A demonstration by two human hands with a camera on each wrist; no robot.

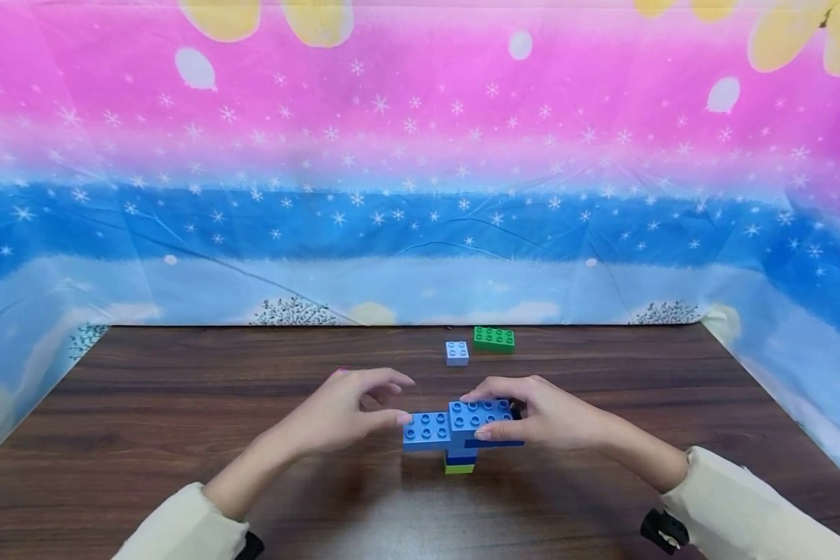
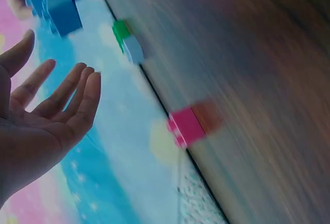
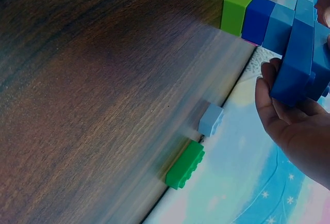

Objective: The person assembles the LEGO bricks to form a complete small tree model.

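A toy building-brick stack stands on the table, with a lime green brick (image 1: 459,469) at its foot and dark and lighter blue bricks above. Its top spreads sideways: a long blue brick (image 1: 427,435) reaches left, and another blue brick (image 1: 465,420) sits higher on the right. My right hand (image 1: 553,412) grips that higher brick, thumb at the near side and fingers at the far side. Beside the stack's left end is my left hand (image 1: 336,412), fingers loosely bent; in the left wrist view its hand (image 2: 56,110) is spread and holds nothing.
Behind the stack lie a pale blue brick (image 1: 456,354) and a green brick (image 1: 493,340). A pink brick (image 2: 186,127) stands on the table, mostly hidden behind my left hand in the head view. A printed cloth (image 1: 420,233) hangs along the table's back edge and sides.
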